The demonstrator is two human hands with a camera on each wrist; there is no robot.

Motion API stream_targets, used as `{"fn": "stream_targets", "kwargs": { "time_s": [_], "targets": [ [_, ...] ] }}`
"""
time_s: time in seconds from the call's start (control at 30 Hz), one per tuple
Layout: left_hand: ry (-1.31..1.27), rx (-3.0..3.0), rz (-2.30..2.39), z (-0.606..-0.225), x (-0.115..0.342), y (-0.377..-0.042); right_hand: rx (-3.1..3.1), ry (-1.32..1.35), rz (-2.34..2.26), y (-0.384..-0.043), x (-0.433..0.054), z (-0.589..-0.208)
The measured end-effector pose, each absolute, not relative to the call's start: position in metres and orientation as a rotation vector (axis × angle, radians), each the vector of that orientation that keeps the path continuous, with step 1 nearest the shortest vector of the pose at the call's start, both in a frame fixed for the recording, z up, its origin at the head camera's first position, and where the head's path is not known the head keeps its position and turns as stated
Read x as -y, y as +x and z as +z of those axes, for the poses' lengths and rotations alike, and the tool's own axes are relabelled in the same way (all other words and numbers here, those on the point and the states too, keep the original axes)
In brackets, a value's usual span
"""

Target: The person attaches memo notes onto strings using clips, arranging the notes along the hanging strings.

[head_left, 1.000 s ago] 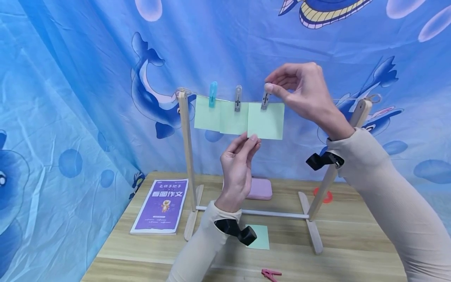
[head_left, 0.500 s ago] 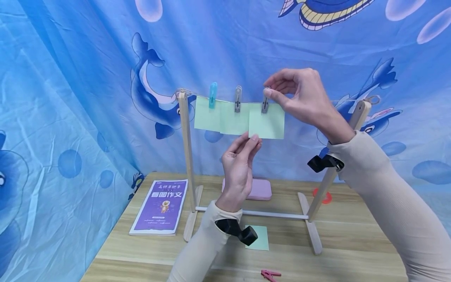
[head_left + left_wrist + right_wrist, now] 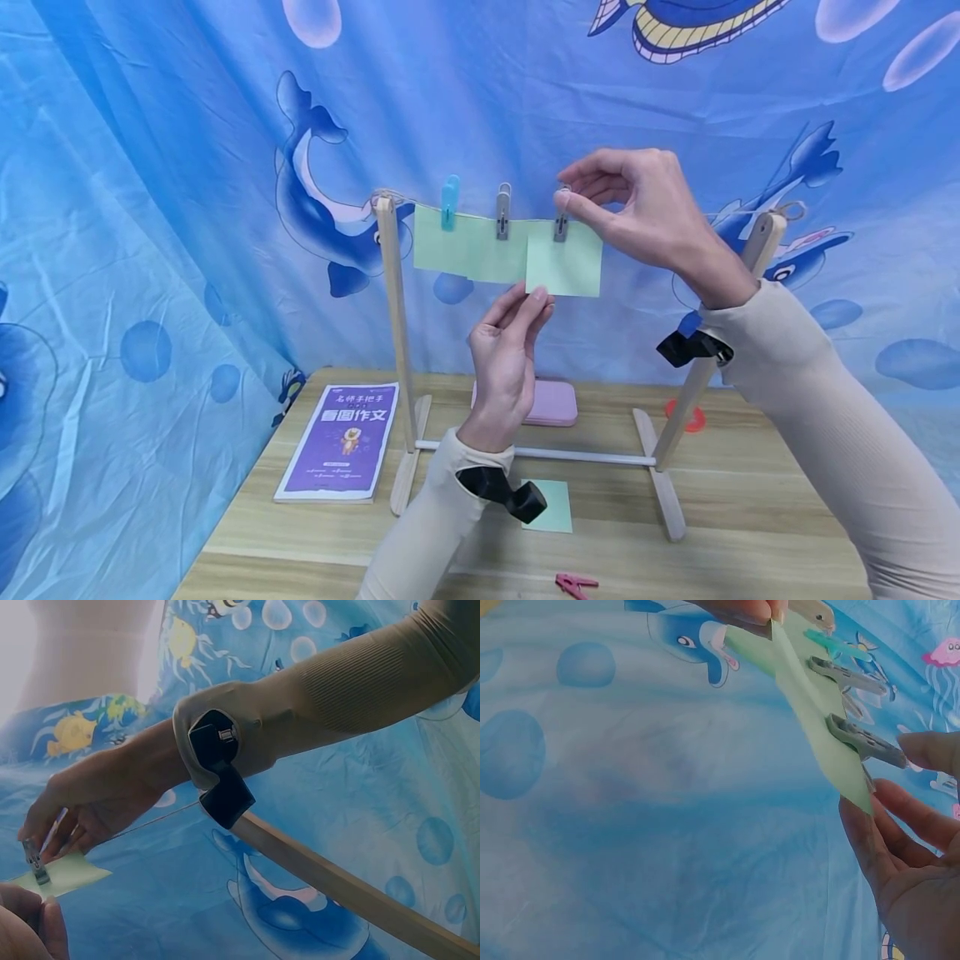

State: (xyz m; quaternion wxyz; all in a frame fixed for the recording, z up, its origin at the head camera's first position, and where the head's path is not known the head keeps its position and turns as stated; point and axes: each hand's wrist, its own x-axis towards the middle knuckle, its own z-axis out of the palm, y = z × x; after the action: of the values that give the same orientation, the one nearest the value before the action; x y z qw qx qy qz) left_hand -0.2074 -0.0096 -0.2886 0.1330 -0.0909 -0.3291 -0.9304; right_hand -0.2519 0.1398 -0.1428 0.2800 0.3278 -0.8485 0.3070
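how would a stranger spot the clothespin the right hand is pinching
On the table, a wooden frame carries a string across its top. On the rightmost green note hanging there sits a gray clothespin. Unlike the other gray clothespin and the blue clothespin, it is pinched by the right hand.

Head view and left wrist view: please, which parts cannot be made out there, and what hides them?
Head view: handle of the rightmost clip, partly behind the right hand.
Head view: middle of the pink case, behind the left hand.
Head view: lowest print on the book, too small to read.
Left wrist view: left hand, cut off by left and bottom edges.
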Motion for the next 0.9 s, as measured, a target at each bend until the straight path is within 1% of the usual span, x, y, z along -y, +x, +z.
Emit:
{"fn": "stream_targets", "kwargs": {
  "time_s": [0.5, 0.73, 0.9],
  "targets": [
    [-0.267, 0.939, -2.692, -0.296, 0.014, -0.205, 2.155, 0.913, 0.776, -0.244, -0.144, -0.145],
    [-0.291, 0.949, -2.682, -0.303, 0.018, -0.204, 2.134, 0.936, 0.818, -0.229, -0.148, -0.149],
    [-0.262, 0.983, -2.664, -0.309, 0.025, -0.203, 2.099, 0.933, 0.815, -0.216, -0.157, -0.154]
  ]
}}
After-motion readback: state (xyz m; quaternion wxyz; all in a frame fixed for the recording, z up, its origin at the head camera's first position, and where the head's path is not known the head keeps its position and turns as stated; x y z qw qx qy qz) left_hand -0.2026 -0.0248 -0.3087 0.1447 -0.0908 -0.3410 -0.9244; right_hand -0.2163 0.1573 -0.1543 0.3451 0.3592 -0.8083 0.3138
